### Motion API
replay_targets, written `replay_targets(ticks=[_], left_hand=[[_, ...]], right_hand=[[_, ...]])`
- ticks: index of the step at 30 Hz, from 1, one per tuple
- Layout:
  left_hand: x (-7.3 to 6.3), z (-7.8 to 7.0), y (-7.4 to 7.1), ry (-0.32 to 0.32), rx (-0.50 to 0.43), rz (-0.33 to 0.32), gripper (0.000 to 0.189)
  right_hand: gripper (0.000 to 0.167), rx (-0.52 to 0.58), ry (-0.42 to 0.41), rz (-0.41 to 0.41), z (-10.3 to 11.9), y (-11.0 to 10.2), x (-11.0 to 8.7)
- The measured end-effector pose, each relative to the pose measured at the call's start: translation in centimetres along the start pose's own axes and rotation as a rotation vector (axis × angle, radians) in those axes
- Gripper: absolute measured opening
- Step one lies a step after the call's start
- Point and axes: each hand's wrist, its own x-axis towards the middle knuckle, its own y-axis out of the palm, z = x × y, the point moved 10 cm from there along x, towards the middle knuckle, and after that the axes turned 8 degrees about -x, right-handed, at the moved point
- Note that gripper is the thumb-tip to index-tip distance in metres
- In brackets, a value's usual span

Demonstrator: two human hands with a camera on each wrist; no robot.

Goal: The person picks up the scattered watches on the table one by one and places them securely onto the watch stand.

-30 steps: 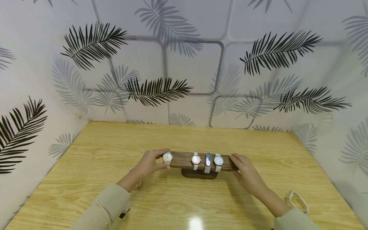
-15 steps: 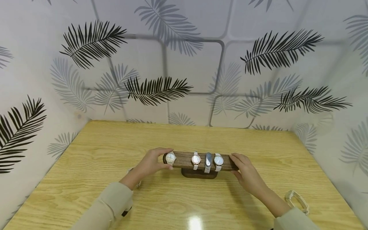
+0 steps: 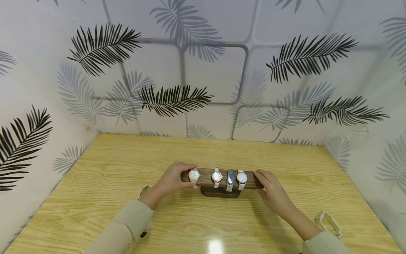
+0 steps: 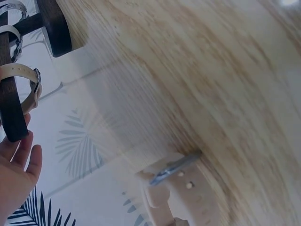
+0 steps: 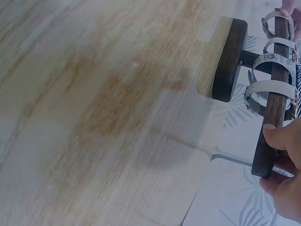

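Observation:
A dark wooden watch stand (image 3: pixel 206 176) stands on the table, its bar carrying several watches. My left hand (image 3: pixel 172 179) pinches the leftmost wristwatch (image 3: pixel 194 175), thumb below its dial and index finger above. That watch's cream strap (image 4: pixel 21 71) loops round the bar in the left wrist view. Further right sit a rose-gold watch (image 3: pixel 217 176), a grey fitness band (image 3: pixel 230 177) and a white-strapped watch (image 3: pixel 241 178). My right hand (image 3: pixel 275 192) grips the right end of the bar. In the right wrist view its thumb presses the dark bar (image 5: pixel 273 110).
A pale strap loop (image 3: pixel 328 224) lies on the table beyond the right forearm. Another pale-strapped watch (image 4: pixel 183 197) lies near the left wrist, partly hidden in the head view. The table (image 3: pixel 203 151) meets a leaf-patterned wall (image 3: pixel 203 120) behind.
The leftmost watch has slid right along the bar with my left hand, so the bar's left end now shows. The right hand keeps its hold on the other end.

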Motion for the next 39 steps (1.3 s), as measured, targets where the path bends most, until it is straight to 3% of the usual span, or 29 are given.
replay_targets(ticks=[15, 21, 39], left_hand=[[0.8, -1.5, 0.9, 0.058, 0.107, 0.008, 0.066], [1.2, -1.8, 1.4, 0.053, 0.124, 0.029, 0.067], [1.3, -2.0, 2.0, 0.042, 0.092, 0.028, 0.068]], right_hand=[[0.052, 0.001, 0.012, -0.004, -0.2, 0.0, -0.2], [0.052, 0.0, 0.002, -0.019, -0.1, 0.0, -0.2], [0.051, 0.008, 0.005, -0.015, -0.1, 0.0, -0.1]])
